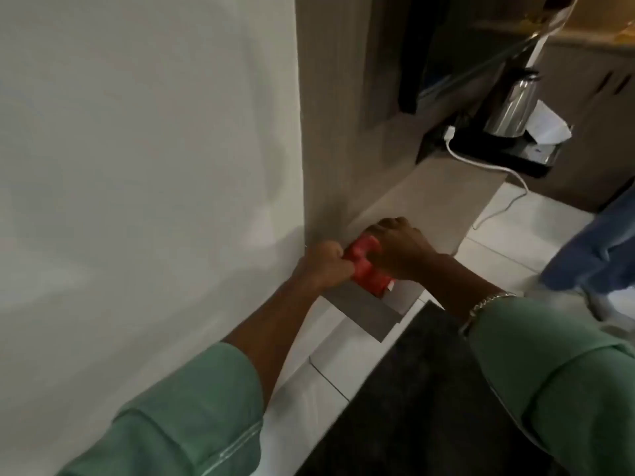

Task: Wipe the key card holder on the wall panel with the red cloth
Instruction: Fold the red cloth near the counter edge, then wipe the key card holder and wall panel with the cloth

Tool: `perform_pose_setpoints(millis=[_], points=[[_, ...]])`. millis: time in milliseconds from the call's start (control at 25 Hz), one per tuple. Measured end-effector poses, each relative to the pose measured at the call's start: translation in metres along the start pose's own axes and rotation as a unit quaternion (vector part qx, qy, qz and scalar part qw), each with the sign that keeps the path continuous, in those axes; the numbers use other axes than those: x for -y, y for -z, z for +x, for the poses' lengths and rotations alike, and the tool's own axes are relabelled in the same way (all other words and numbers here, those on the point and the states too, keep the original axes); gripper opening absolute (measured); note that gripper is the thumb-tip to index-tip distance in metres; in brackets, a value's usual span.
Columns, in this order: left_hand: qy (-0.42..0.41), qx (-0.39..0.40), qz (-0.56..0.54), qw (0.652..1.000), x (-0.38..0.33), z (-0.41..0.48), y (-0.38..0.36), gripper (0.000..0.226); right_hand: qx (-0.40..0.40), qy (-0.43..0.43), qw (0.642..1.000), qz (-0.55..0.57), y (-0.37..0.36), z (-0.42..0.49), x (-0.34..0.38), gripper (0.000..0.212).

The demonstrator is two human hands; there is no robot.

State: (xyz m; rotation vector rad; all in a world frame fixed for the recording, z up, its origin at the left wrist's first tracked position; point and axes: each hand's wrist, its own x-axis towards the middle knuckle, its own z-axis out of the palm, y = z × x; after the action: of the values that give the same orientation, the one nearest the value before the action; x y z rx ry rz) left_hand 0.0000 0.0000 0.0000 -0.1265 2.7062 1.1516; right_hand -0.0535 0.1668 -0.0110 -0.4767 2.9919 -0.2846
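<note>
Red cloth point(366, 266) is bunched between both hands, directly above the near end of the grey-brown shelf point(429, 197) that projects from the wood-grain wall panel point(330, 115). The left hand point(323, 266) is closed in a fist on the cloth's left end, just beside the edge where the wall panel meets the white wall point(137, 166). The right hand point(398, 249) is curled over the cloth's right side, knuckles up, its fingers wrapped on the fabric over the shelf top. Both forearms emerge from green sleeves point(556, 379); a metal bracelet point(488, 302) sits on the right wrist. The key card holder cannot be identified; it is not distinguishable on the wall panel. At the far end of the shelf, a steel kettle point(512, 108) stands on a black tray point(508, 152), with a white cable point(488, 166) running from the tray area over the shelf edge toward the tiled floor point(508, 249). A dark mat point(429, 407) lies on the floor below the shelf's near end.
</note>
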Motion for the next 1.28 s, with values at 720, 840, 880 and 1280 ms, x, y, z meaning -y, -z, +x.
perform_pose_setpoints(millis=[720, 840, 880, 1280], points=[[0.151, -0.017, -0.463, 0.873, 0.048, -0.051, 0.040, 0.034, -0.182, 0.134, 0.968, 0.112, -0.028, -0.068, 0.107, 0.040], [0.111, 0.010, -0.481, 0.870, 0.054, -0.108, 0.114, 0.037, -0.216, 0.192, 0.948, 0.135, -0.005, -0.090, 0.177, 0.056], [0.096, 0.011, -0.474, 0.875, 0.058, -0.133, 0.139, 0.037, -0.221, 0.215, 0.941, 0.140, 0.003, -0.101, 0.204, 0.064], [-0.141, -0.236, -0.331, 0.903, 0.079, -0.394, 0.343, 0.029, -0.411, 0.400, 0.784, 0.238, 0.093, -0.190, 0.460, 0.079]])
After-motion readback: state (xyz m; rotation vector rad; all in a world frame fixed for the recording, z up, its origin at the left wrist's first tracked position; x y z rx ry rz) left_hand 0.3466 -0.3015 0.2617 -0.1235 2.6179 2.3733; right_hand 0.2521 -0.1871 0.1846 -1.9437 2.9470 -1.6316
